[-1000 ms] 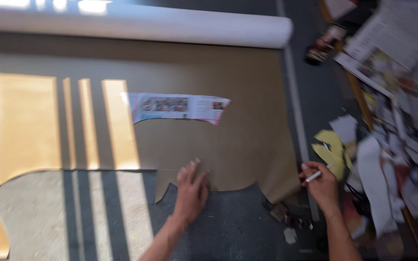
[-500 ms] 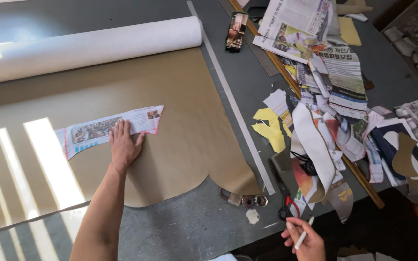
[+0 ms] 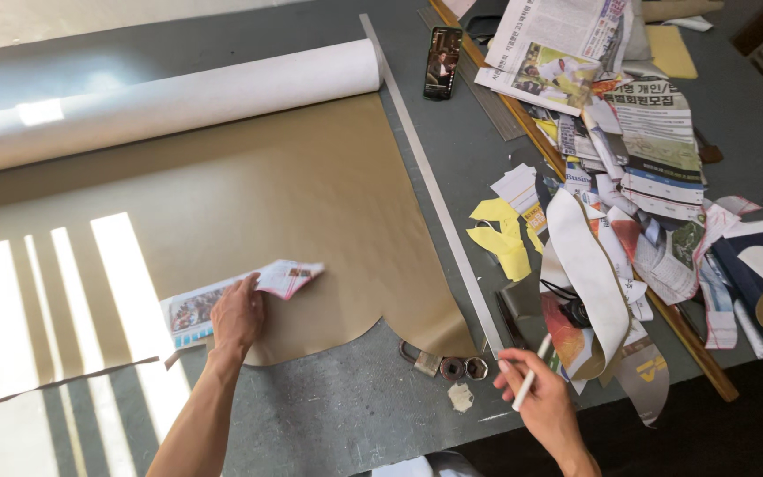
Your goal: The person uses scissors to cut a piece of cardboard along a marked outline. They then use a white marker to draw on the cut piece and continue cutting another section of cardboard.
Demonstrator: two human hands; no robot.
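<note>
Head view: one left hand [image 3: 238, 315] flat, fingers spread, pressing one newsprint pattern strip [image 3: 240, 296] onto one tan sheet [image 3: 311, 203] unrolled from one white roll [image 3: 169, 102]. One right hand [image 3: 542, 402], grip closed around one white marker [image 3: 531, 374]. Grey surface [image 3: 346, 406]; two yellow scraps [image 3: 501, 237].

phone [image 3: 443, 62] upright by roll | newspaper heap [image 3: 629, 132] right | yellow scraps [image 3: 503, 237] | padlock [image 3: 423, 359] at sheet edge

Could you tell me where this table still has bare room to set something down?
Grey tabletop lies bare below the brown paper sheet; another strip runs between the long metal ruler and wooden stick. The newspaper pile is crowded.
</note>
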